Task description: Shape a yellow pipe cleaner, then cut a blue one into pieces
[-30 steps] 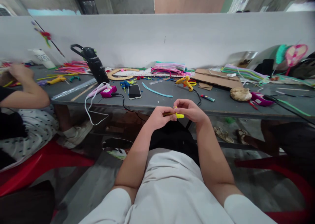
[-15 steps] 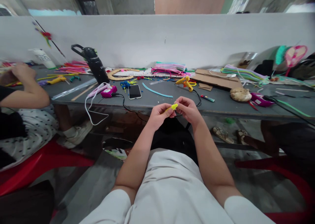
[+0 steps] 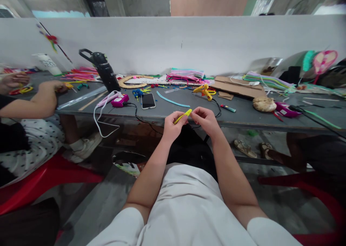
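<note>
My left hand (image 3: 173,126) is closed around a slim, bright yellow strip (image 3: 183,116), which slants up and to the right out of the fingers. Its lower part is partly covered by my thumb and fingers; the material is too small to tell. Close by its upper end, the thumb and forefinger of my right hand (image 3: 204,120) are pinched together. Whether they grip the tip or something tiny beside it I cannot make out. Both hands are above my lap at the table's front edge. A light blue strip (image 3: 173,101) lies on the table just beyond them.
On the grey table (image 3: 167,112) are a phone (image 3: 148,101), a yellow glue gun (image 3: 204,91) with a black cord, a black bottle (image 3: 106,73), a purple device (image 3: 119,101), cardboard (image 3: 240,87) and bundles of coloured pipe cleaners (image 3: 186,75). A co-worker's arm (image 3: 32,100) rests at left.
The yellow strip has turned more upright, and more of it shows in my left hand. My right fingers have shifted slightly off its end. The co-worker's hands at left have moved apart.
</note>
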Demonstrator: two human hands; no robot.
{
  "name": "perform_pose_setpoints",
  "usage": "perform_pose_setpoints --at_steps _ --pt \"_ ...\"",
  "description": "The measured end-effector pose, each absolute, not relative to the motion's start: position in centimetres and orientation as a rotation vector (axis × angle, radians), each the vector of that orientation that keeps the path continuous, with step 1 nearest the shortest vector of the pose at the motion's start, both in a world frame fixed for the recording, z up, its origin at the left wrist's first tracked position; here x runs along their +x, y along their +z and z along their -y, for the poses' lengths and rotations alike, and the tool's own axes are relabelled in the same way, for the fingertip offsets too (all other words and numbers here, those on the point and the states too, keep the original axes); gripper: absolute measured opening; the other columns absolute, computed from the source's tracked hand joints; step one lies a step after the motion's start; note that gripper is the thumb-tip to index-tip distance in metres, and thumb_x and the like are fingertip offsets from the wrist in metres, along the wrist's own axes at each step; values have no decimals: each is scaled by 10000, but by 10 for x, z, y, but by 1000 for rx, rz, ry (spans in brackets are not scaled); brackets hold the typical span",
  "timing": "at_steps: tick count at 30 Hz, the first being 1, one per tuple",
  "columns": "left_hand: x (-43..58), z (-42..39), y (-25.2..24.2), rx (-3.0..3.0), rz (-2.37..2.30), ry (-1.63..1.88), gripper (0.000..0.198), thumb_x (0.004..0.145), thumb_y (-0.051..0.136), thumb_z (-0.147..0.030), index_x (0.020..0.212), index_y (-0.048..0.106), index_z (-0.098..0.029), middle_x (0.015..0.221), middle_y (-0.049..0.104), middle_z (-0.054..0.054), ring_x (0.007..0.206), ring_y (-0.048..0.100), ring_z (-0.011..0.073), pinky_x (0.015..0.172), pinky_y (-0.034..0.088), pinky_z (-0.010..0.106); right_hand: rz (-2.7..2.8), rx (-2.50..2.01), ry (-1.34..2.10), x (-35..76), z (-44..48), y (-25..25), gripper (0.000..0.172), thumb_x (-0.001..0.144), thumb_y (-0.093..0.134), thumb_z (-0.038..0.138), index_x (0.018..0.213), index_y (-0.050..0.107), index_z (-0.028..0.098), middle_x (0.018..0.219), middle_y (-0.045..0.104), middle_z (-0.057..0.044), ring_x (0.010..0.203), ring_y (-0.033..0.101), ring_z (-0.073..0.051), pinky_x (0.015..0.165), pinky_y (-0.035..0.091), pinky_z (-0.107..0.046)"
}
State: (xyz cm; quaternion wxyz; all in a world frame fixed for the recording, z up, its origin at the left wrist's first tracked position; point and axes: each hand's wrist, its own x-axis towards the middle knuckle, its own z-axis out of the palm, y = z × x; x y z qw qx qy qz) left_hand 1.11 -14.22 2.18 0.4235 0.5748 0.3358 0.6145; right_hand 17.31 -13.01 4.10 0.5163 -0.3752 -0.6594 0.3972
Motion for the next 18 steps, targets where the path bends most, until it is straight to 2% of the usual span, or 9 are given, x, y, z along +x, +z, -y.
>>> perform_pose_setpoints --at_steps 8,13,18 --pt "8 140 20 1693 -1106 1578 256 874 621 -398 841 681 -151 700 669 19 658 609 133 654 472 240 1873 -999 688 171 140 46 266 873 632 429 806 658 173 689 612 -4 599 497 -125 569 391 -260" --pt "2 141 27 2001 -1312 1421 203 884 584 -309 804 697 -161 719 686 23 655 581 135 649 415 251 2078 -1096 427 173 147 54 193 900 577 321 817 673 176 691 630 -15 612 515 -140 589 380 -271" --pt "-3 143 34 2152 -1282 1208 192 864 587 -279 817 725 -155 713 698 40 652 576 144 638 390 256 2157 -1069 382 178 147 60 152 908 558 259 863 677 176 769 658 -32 662 542 -153 618 393 -278"
